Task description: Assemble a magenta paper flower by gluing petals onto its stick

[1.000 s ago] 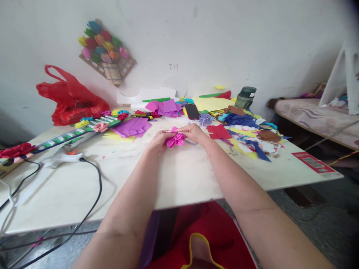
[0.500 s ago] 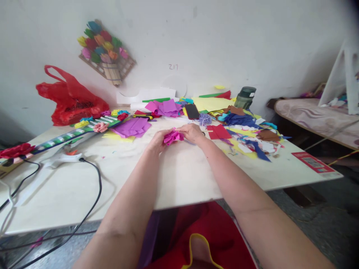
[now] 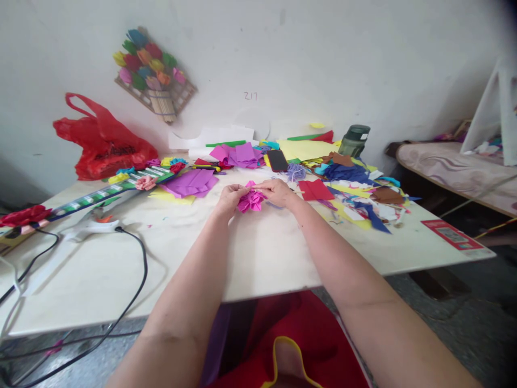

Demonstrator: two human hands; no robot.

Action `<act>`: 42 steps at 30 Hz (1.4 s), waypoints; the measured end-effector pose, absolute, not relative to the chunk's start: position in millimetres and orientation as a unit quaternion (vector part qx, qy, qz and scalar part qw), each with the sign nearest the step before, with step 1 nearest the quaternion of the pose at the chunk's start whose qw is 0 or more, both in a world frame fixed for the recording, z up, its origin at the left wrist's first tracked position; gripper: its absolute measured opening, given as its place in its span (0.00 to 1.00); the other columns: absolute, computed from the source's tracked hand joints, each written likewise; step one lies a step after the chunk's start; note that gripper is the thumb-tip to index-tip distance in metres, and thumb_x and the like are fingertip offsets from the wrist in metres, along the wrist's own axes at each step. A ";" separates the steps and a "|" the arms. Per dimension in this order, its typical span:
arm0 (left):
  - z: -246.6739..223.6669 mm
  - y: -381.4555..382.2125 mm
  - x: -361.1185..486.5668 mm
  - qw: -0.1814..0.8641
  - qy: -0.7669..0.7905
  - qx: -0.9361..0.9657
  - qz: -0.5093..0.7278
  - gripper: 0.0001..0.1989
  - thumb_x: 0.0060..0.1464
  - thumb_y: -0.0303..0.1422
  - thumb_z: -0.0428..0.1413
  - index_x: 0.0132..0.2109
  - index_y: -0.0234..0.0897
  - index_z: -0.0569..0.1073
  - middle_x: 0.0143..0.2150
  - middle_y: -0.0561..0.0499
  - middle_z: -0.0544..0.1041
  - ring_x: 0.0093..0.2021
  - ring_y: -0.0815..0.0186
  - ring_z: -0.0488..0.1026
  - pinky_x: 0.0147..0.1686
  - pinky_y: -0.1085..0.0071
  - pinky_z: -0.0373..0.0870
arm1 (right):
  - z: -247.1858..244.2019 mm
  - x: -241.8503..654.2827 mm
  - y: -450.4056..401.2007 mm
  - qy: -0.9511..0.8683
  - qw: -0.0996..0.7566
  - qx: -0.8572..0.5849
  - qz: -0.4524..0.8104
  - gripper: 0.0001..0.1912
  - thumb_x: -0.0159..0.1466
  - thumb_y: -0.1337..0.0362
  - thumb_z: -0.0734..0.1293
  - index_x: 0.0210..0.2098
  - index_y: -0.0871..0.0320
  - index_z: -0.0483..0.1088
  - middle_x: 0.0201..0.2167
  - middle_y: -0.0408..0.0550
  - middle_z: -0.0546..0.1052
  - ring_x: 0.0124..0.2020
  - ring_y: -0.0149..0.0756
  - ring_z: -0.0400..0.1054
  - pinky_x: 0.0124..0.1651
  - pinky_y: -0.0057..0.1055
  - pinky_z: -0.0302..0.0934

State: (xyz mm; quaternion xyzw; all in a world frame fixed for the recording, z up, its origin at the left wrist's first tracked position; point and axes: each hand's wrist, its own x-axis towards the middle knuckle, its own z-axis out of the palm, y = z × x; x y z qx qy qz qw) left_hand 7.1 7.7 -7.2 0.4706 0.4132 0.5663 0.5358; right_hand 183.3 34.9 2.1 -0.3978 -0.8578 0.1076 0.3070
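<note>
A bright pink paper flower (image 3: 251, 200) with ruffled petals is held between my two hands, low over the white table (image 3: 266, 253). My left hand (image 3: 233, 198) pinches its left side, fingers closed. From the right, my right hand (image 3: 277, 191) closes its fingertips on the flower's upper edge. A red paper square (image 3: 315, 190) lies just right of my right hand. Purple paper sheets (image 3: 191, 184) lie to the left of my left hand.
A phone (image 3: 277, 160), purple yarn (image 3: 296, 172) and heaped paper scraps (image 3: 355, 186) lie farther back and right, near a dark bottle (image 3: 354, 141). At left are a red plastic bag (image 3: 105, 143), a flower-trimmed strip (image 3: 109, 191) and a black cable (image 3: 141, 269).
The pink flower now shows more of its petals below my fingers. My left hand has shifted its grip upward along the flower's edge; my right hand stays nearly in place.
</note>
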 end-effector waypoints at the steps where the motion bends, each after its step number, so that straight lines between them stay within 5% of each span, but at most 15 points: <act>1: -7.1 7.3 7.2 0.530 0.414 0.479 0.565 0.15 0.32 0.35 0.69 0.21 0.33 0.70 0.16 0.53 0.69 0.17 0.73 0.63 0.18 0.75 0.54 | 1.9 184.2 35.5 -0.853 0.318 -0.391 0.135 0.16 0.63 0.64 0.61 0.45 0.57 0.78 0.40 0.48 0.81 0.39 0.36 0.72 0.42 0.29 0.61; 8: -7.3 6.1 5.8 0.511 0.407 0.513 0.557 0.15 0.29 0.36 0.68 0.23 0.33 0.72 0.19 0.52 0.72 0.20 0.71 0.66 0.22 0.75 0.60 | 7.6 189.2 31.0 -0.800 0.354 -0.378 0.303 0.17 0.62 0.58 0.61 0.34 0.63 0.78 0.21 0.42 0.72 0.26 0.31 0.64 0.30 0.27 0.57; 12: -7.7 5.8 4.7 0.515 0.402 0.526 0.545 0.16 0.30 0.36 0.68 0.24 0.33 0.72 0.20 0.52 0.72 0.20 0.71 0.66 0.22 0.75 0.59 | 8.7 194.2 28.5 -0.731 0.340 -0.376 0.458 0.17 0.60 0.62 0.62 0.42 0.65 0.75 0.15 0.36 0.61 0.17 0.25 0.54 0.21 0.25 0.50; 16: -7.5 5.0 5.2 0.516 0.401 0.533 0.538 0.15 0.31 0.35 0.68 0.24 0.33 0.71 0.19 0.53 0.71 0.19 0.72 0.65 0.21 0.75 0.58 | 5.1 200.5 30.4 -0.701 0.319 -0.361 0.526 0.21 0.57 0.67 0.64 0.50 0.66 0.72 0.16 0.36 0.66 0.17 0.25 0.60 0.22 0.24 0.56; 26: -6.9 4.3 3.8 0.524 0.387 0.529 0.543 0.12 0.35 0.32 0.67 0.25 0.32 0.72 0.21 0.50 0.73 0.21 0.70 0.68 0.23 0.75 0.62 | 4.1 195.8 30.8 -0.775 0.309 -0.372 0.407 0.21 0.59 0.68 0.63 0.51 0.63 0.73 0.15 0.37 0.70 0.14 0.21 0.57 0.20 0.21 0.55; 30: -6.8 5.0 3.0 0.536 0.375 0.515 0.554 0.12 0.34 0.32 0.67 0.25 0.32 0.72 0.21 0.51 0.74 0.21 0.71 0.69 0.23 0.75 0.63 | -1.0 185.2 35.7 -0.788 0.366 -0.371 0.327 0.17 0.58 0.71 0.64 0.45 0.60 0.77 0.32 0.47 0.81 0.29 0.29 0.73 0.36 0.26 0.67; 33: -6.5 5.6 2.5 0.541 0.369 0.499 0.568 0.13 0.32 0.31 0.67 0.25 0.32 0.72 0.21 0.51 0.73 0.21 0.71 0.68 0.22 0.76 0.62 | -4.8 179.2 38.2 -0.801 0.387 -0.358 0.283 0.17 0.57 0.74 0.64 0.42 0.56 0.78 0.42 0.48 0.81 0.43 0.34 0.75 0.48 0.30 0.67; 42: -4.2 4.3 3.0 0.550 0.381 0.477 0.570 0.13 0.33 0.30 0.67 0.24 0.32 0.70 0.20 0.52 0.72 0.19 0.72 0.67 0.21 0.76 0.60 | -5.3 177.0 36.6 -0.832 0.343 -0.384 0.207 0.20 0.60 0.75 0.61 0.47 0.52 0.76 0.45 0.45 0.80 0.45 0.33 0.75 0.52 0.31 0.65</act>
